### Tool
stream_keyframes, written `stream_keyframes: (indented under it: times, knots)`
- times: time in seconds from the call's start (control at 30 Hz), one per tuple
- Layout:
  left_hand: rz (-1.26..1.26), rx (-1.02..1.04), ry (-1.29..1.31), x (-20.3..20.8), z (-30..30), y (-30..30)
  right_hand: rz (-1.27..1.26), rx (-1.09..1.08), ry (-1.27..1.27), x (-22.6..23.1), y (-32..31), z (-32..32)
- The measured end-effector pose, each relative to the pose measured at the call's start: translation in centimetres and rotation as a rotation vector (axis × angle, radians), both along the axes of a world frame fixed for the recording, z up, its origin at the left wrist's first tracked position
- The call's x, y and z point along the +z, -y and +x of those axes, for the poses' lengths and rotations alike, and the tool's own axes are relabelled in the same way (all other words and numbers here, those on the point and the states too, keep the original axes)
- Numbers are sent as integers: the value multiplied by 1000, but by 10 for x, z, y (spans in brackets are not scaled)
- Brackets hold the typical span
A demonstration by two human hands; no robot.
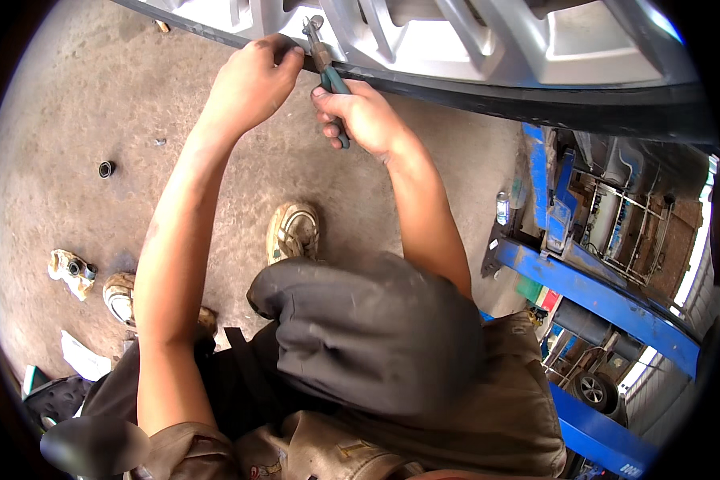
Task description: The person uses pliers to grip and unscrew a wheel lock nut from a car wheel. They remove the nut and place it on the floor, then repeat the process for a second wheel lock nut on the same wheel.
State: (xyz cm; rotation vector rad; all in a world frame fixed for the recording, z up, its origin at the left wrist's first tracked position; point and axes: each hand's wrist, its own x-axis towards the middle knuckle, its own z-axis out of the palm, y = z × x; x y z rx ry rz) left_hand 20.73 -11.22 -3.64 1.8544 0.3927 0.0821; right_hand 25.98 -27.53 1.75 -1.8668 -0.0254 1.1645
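My right hand (370,118) is closed around the green handles of a pair of pliers (322,58). The metal jaws point up onto the silver spoked wheel (432,40), beside a small round dark piece (317,22) at their tip. My left hand (256,84) is at the edge of the black tyre (536,100), left of the pliers. Its thumb and fingers are curled together; the fingertips are mostly hidden, and I cannot make out what they hold.
A dark socket (107,169) lies on the concrete floor at left. Lower down are a stained rag with small metal parts (73,272) and a white paper (86,357). Blue lift beams (600,292) and a clear bottle (502,208) stand at right. My shoe (294,232) is below the wheel.
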Motion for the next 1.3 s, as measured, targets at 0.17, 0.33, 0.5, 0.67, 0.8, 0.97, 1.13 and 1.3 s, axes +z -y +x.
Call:
stream_keyframes:
  times: [0.17, 0.33, 0.5, 0.67, 0.8, 0.97, 1.13, 1.3]
  knots:
    - [-125, 18, -73, -17, 12, 5, -158, 40, -1, 20, -8, 2]
    - [-436, 176, -73, -29, 15, 12, -289, 130, 11, 38, -17, 8]
    - [-730, 220, -85, -7, -1, 19, -503, 188, 28, 60, -32, 12]
    - [-486, 277, -52, -7, 19, 10, -705, 243, 45, 82, -62, 14]
    - [-502, 370, -91, -11, 22, 24, -861, 337, 29, 100, -83, 15]
    - [-1027, 560, 95, -10, 20, 37, -978, 400, 56, 103, -105, 9]
    - [-1525, 600, 68, -2, -1, 46, -1094, 417, 1, 109, -125, 15]
    - [-1610, 501, 84, 8, -19, 56, -1141, 447, 3, 113, -130, 14]
